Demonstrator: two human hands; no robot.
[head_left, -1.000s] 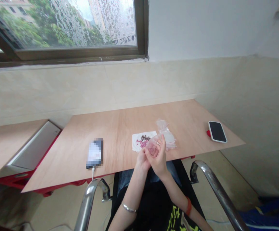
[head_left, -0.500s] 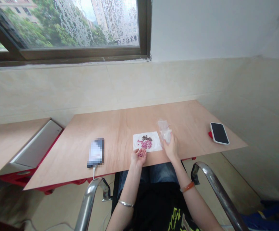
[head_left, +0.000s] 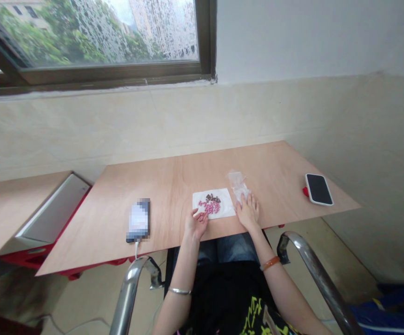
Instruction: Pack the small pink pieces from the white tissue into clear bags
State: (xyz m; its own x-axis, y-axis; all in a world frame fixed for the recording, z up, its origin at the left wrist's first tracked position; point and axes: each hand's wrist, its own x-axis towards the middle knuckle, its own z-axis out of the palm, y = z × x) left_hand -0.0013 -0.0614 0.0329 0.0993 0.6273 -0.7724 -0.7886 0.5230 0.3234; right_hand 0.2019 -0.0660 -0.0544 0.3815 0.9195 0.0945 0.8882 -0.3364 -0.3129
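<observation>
A white paper sheet lies near the table's front edge. On it are many small pink tablet-like pieces and a smaller heap of dark brown, capsule-like pieces. My left hand is at the sheet's lower left corner, palm turned up and fingers curled over the pink tablets; how many it holds is hidden. To the right of the sheet, my right hand rests palm down with fingers stretched out over a clear plastic bag. The hand covers the bag's lower part.
A phone with a white cable lies on the wooden table to the left. Another phone, in a pale case, lies at the right with something red beside it. Metal armrests flank my seat.
My right hand has lowered the plastic bag and flattened out on it. My left hand, cupped around pink tablets before, has curled its fingers and shifted slightly left.
</observation>
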